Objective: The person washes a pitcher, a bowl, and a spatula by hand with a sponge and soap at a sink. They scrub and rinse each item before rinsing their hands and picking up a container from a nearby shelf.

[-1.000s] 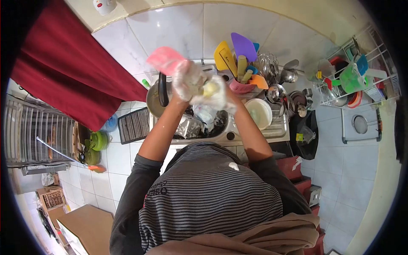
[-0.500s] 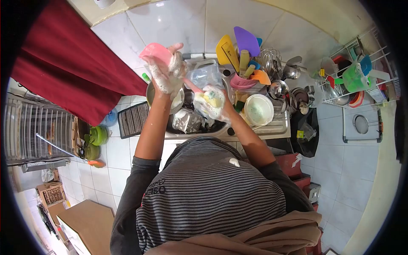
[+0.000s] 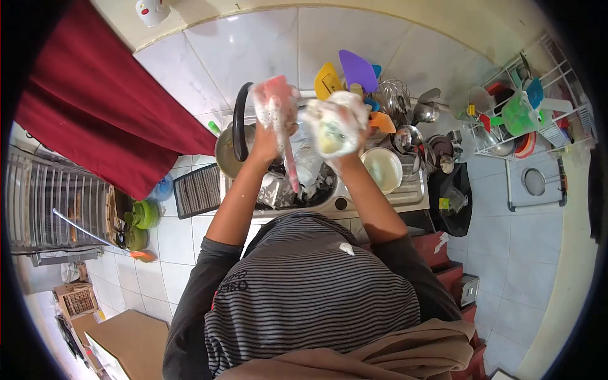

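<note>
My left hand [image 3: 277, 120], coated in suds and slightly blurred, grips a pink spatula [image 3: 291, 166]. Its blade points up and its handle hangs down over the sink [image 3: 335, 201]. Thick foam covers my right hand [image 3: 347, 114], which is closed around a yellowish-green sponge [image 3: 332, 137] just right of the spatula, apart from it. Below the hands, a clear plastic item [image 3: 308, 163] and a grey patterned piece [image 3: 276, 191] lie in the sink. Left of my left hand is a pan [image 3: 223, 152] with a black handle [image 3: 240, 120].
A white tub [image 3: 384, 168] of cloudy liquid stands on the drainboard, right of the sink. Behind it are purple [image 3: 357, 68] and yellow [image 3: 327, 81] spatulas, a whisk [image 3: 395, 95] and metal ladles [image 3: 425, 112]. A wire rack [image 3: 529, 104] hangs right; a red curtain [image 3: 120, 95] hangs left.
My hands have drawn apart from the spatula's handle. My left hand has moved right and turned the spatula more upright. My right hand has risen with the sponge. The pan's black handle now shows.
</note>
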Demonstrator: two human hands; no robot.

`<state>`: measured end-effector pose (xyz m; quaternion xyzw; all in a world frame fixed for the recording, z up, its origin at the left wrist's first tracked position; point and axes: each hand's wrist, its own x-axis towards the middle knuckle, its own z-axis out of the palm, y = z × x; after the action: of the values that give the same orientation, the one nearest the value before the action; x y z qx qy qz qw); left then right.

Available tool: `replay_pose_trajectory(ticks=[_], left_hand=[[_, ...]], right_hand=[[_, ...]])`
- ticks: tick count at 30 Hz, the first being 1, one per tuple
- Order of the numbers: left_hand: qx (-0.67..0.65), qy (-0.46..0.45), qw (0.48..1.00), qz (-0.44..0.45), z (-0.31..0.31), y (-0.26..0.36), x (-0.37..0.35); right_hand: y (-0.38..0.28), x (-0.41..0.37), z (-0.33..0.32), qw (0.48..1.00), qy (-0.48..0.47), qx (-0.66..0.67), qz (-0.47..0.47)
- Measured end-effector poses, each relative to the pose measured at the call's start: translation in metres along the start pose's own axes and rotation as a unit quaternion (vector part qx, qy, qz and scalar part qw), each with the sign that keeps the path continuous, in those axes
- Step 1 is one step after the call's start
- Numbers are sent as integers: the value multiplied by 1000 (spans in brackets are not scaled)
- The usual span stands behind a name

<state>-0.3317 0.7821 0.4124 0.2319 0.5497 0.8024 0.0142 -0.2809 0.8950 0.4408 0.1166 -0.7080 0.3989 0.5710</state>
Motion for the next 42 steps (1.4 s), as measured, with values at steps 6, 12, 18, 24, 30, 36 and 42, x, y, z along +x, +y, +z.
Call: replay_pose_trajectory(ticks=[6,12,18,24,30,36,42], left_hand=[[114,-54,991,32,8,8,-17],[132,-69,987,-54,-3,32,-12],[301,2,945,128,-10,15,-14],[137,-22,990,4,-27,-19,-20],[185,-148,939,-249,-49,-19,-58],[299,-260,881,-259,-99,-39,-93],[556,-221,760,-252,-142,-59,-103]], right_hand=[[14,8,16,986,-41,-18,-161],[27,18,26,989,5,-41,-143],[41,8,34,976,-118,118,141],[9,-19,23,945,-253,109,175],[69,-79,-19,952,-293,-23,86],[95,-134,-68,921,-371,-119,29],[74,-120,-122,880,-142,-10,453]])
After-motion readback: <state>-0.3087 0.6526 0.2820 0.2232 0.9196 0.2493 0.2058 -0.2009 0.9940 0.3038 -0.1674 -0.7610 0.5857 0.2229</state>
